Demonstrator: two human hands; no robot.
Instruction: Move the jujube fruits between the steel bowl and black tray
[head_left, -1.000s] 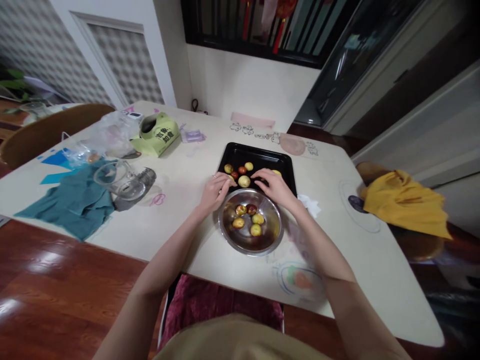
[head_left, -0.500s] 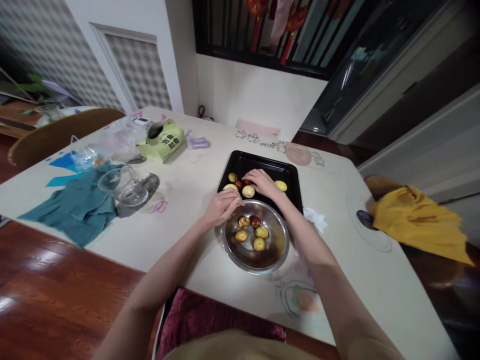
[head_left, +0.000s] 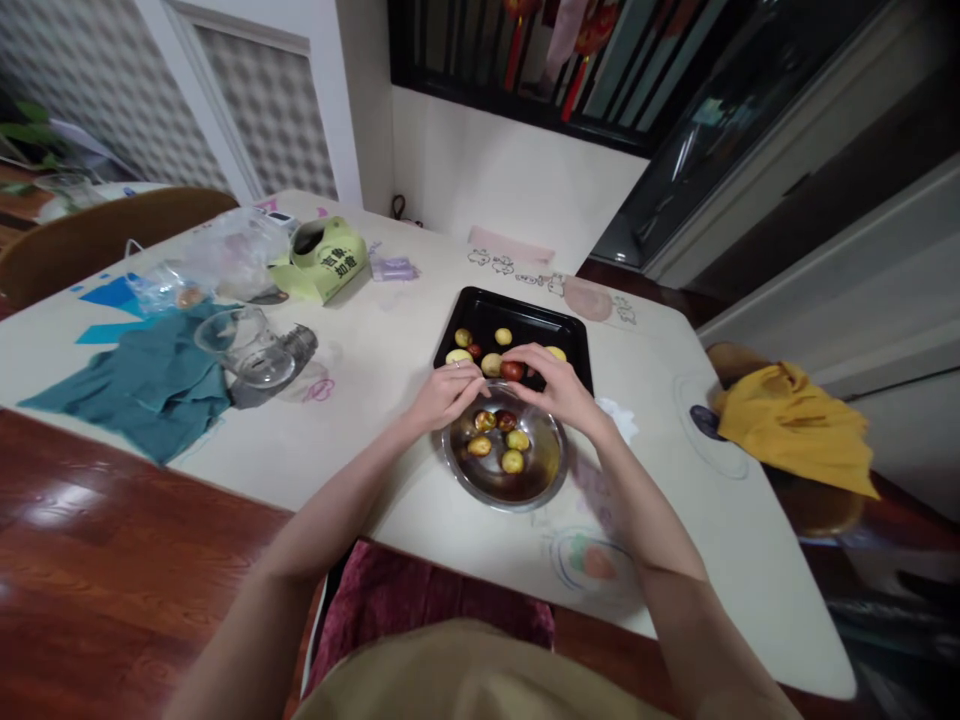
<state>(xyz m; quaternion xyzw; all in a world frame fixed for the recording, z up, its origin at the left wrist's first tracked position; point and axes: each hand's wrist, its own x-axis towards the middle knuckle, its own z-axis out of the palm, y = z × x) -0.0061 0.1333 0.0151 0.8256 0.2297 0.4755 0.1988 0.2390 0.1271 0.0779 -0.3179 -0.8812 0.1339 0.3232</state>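
Observation:
Just above the far rim of the metal bowl [head_left: 559,468], my right hand [head_left: 559,388] pinches a red-brown jujube [head_left: 512,370] between thumb and fingers. My left hand [head_left: 448,396], a ring on one finger, is closed over the bowl's far left rim; its fingertips are partly hidden. Several yellow-green and brown-mottled jujubes [head_left: 517,440] lie in the bottom of the bowl. Behind the bowl, a black tray [head_left: 536,312] holds several more, among them a pale yellow jujube [head_left: 503,336] and a small dark red one [head_left: 474,351].
On the left of the table stand a glass pitcher [head_left: 262,362], a teal cloth [head_left: 161,385], a green box [head_left: 330,265] and a clear plastic bag [head_left: 232,250]. A crumpled white tissue [head_left: 619,420] lies right of the tray. A yellow cloth [head_left: 795,425] hangs over a chair at the right.
My right hand has come back from the tray towards the bowl and now has a red-brown jujube in its fingers. My left hand stays at the rim. The view has shifted slightly.

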